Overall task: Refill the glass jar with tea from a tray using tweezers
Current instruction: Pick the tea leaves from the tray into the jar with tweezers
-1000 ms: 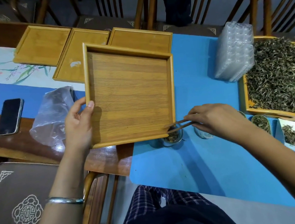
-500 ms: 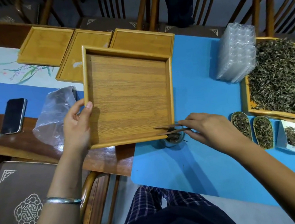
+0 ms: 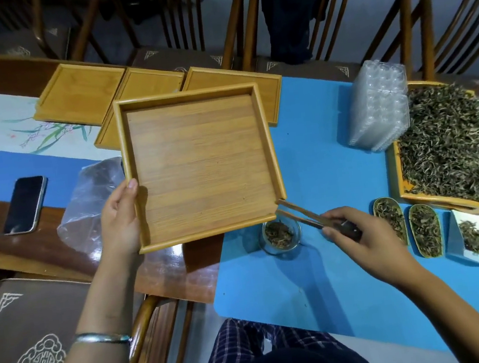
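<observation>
My left hand (image 3: 121,217) grips the left edge of a square bamboo tray (image 3: 200,165), thumb over the rim, holding it lifted above the table. No tea shows on the tray's floor. A small glass jar (image 3: 280,234) with some tea leaves stands on the blue mat, just below the tray's open near-right corner. My right hand (image 3: 358,238) pinches wooden tweezers (image 3: 300,214), whose tips point at that corner gap, above the jar.
Three flat bamboo trays (image 3: 79,92) lie behind. A big tray of loose tea (image 3: 449,145), stacked clear plastic packs (image 3: 379,105), two tea scoops (image 3: 407,226) and a white dish with tea (image 3: 477,237) sit right. A phone (image 3: 24,204) and plastic bag (image 3: 91,201) lie left.
My right hand drew back to the right, pulling the tweezers out from over the tray floor to its corner gap. The jar now shows fully below the tray corner.
</observation>
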A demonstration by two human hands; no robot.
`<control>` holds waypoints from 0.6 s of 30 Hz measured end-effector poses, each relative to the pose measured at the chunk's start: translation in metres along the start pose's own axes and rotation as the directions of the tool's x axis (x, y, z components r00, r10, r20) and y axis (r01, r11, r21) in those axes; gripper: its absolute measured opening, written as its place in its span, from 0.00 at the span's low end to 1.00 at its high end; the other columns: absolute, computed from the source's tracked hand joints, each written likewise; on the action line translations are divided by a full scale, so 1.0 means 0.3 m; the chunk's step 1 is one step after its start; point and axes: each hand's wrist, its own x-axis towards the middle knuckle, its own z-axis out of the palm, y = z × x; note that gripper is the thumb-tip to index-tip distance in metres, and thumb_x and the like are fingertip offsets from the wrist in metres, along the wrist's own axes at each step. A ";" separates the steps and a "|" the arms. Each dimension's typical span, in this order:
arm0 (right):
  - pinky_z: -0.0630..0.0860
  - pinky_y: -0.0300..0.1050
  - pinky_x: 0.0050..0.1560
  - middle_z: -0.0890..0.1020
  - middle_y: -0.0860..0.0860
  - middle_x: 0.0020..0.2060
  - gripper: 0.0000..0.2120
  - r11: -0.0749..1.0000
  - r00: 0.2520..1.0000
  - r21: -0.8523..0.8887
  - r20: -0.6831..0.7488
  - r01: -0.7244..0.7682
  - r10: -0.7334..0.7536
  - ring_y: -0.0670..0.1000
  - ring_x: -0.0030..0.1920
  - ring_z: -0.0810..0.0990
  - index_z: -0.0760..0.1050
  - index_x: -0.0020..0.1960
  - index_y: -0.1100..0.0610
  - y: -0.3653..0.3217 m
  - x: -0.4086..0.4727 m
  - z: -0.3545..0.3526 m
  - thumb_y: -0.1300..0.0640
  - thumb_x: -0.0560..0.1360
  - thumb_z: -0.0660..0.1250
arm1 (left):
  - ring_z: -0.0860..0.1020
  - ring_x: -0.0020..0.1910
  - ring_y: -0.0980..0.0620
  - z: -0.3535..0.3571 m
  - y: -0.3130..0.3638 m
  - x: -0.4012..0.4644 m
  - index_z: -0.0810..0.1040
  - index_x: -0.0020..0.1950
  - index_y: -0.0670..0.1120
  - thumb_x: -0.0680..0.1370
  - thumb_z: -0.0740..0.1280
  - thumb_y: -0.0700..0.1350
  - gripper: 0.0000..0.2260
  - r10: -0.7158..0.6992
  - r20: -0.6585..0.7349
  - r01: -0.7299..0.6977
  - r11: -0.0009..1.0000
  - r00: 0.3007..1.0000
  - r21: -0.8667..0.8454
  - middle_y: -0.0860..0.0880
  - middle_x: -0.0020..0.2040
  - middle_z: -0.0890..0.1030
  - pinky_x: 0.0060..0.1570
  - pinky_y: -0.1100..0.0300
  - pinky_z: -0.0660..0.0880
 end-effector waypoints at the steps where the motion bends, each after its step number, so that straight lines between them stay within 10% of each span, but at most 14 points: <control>1: 0.73 0.32 0.40 0.83 0.44 0.42 0.07 0.997 1.000 0.075 -0.008 -0.021 0.022 0.42 0.40 0.80 0.78 0.51 0.47 -0.012 0.000 0.011 0.56 0.75 0.70 | 0.81 0.43 0.62 0.000 0.005 0.005 0.78 0.55 0.48 0.82 0.61 0.50 0.09 0.001 0.011 -0.001 1.000 1.000 0.004 0.55 0.46 0.82 0.43 0.66 0.75; 6: 0.75 0.37 0.35 0.83 0.53 0.41 0.04 0.883 0.995 0.467 -0.066 -0.038 0.078 0.48 0.36 0.79 0.76 0.47 0.46 -0.086 0.033 0.049 0.54 0.74 0.68 | 0.81 0.46 0.59 0.017 0.046 0.026 0.79 0.54 0.51 0.81 0.62 0.53 0.09 0.007 0.061 -0.006 1.000 0.998 -0.014 0.55 0.46 0.83 0.42 0.65 0.77; 13: 0.76 0.55 0.57 0.83 0.49 0.45 0.03 0.745 0.989 0.659 -0.014 -0.104 0.150 0.51 0.45 0.77 0.81 0.48 0.51 -0.169 0.243 0.095 0.56 0.75 0.69 | 0.82 0.45 0.58 0.011 0.072 0.064 0.79 0.52 0.51 0.81 0.62 0.52 0.08 -0.051 0.096 0.055 0.998 0.994 -0.040 0.55 0.44 0.85 0.46 0.59 0.78; 18: 0.80 0.42 0.49 0.84 0.51 0.45 0.02 0.698 0.978 0.711 -0.075 -0.083 0.193 0.47 0.45 0.81 0.80 0.46 0.52 -0.255 0.375 0.165 0.57 0.75 0.70 | 0.84 0.39 0.60 -0.069 0.063 0.097 0.79 0.52 0.50 0.81 0.62 0.51 0.08 -0.087 0.092 0.091 0.995 0.992 -0.040 0.57 0.41 0.86 0.36 0.63 0.81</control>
